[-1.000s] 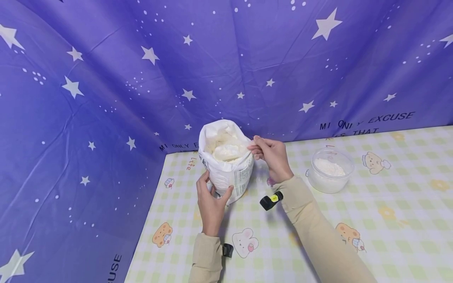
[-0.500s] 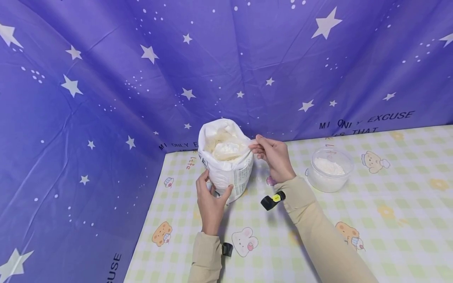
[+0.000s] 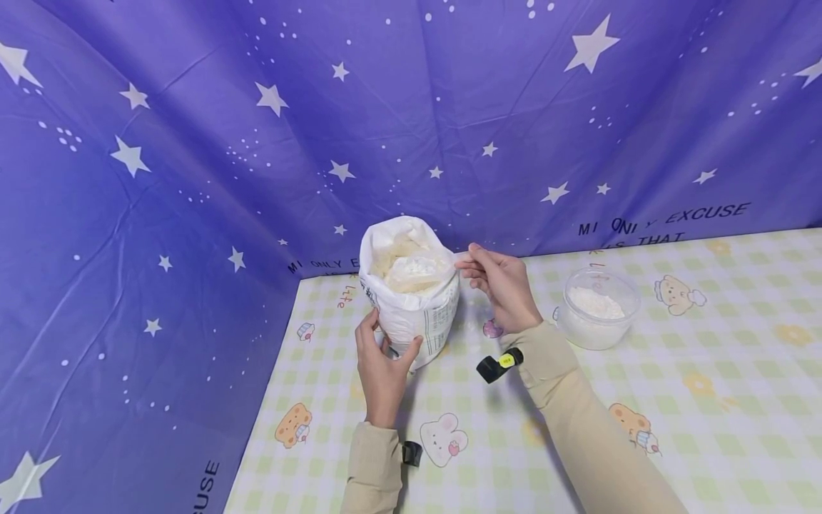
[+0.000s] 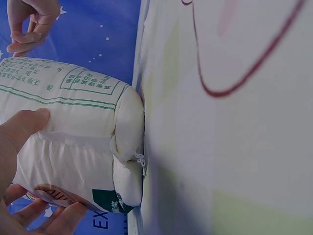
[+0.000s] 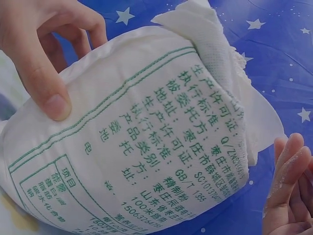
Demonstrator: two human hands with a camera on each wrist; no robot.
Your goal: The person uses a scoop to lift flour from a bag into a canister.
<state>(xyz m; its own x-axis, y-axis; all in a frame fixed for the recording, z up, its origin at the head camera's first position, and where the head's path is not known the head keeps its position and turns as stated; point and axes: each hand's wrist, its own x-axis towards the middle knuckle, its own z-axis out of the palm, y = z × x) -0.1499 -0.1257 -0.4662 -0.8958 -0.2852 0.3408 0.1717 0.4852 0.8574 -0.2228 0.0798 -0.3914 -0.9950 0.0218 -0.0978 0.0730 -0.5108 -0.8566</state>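
L grip (image 3: 387, 373) wide rnd bag (image 3: 411, 321), R grip (image 3: 506, 287) pinching scoop (image 5: 265, 121)

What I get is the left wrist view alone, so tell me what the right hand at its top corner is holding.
Observer: The head view shows the right hand pinching the handle end of a scoop whose bowl sits in the mouth of the white bag.
Operator: Report on that mouth; it is cut off in my picture.
Observer: It is open, with pale powder showing inside.
Operator: Now name what stands beyond the right hand, on the side away from the bag.
Observer: A clear round tub on the table, with white powder in it.
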